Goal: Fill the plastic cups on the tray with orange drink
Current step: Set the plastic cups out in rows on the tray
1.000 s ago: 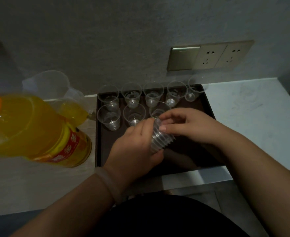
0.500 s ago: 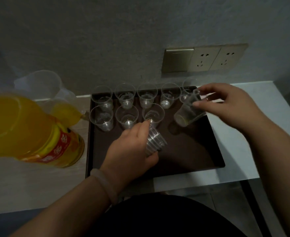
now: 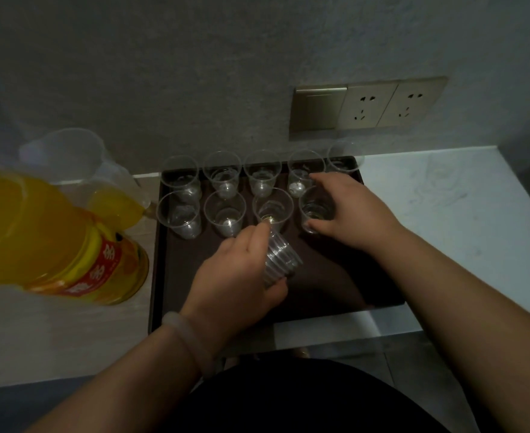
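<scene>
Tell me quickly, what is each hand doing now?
Left hand: grips the stack of cups.
Right hand: holds one cup on the tray.

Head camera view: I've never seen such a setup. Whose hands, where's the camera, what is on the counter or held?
No machine: a person works with bare hands, and the one camera sits on their head, looking down. The left hand grips a stack of nested cups; the right hand holds a single cup at the front row's right end on the dark tray, where clear cups stand in two rows. Left of the tray are a bottle of orange drink and a clear jug.
</scene>
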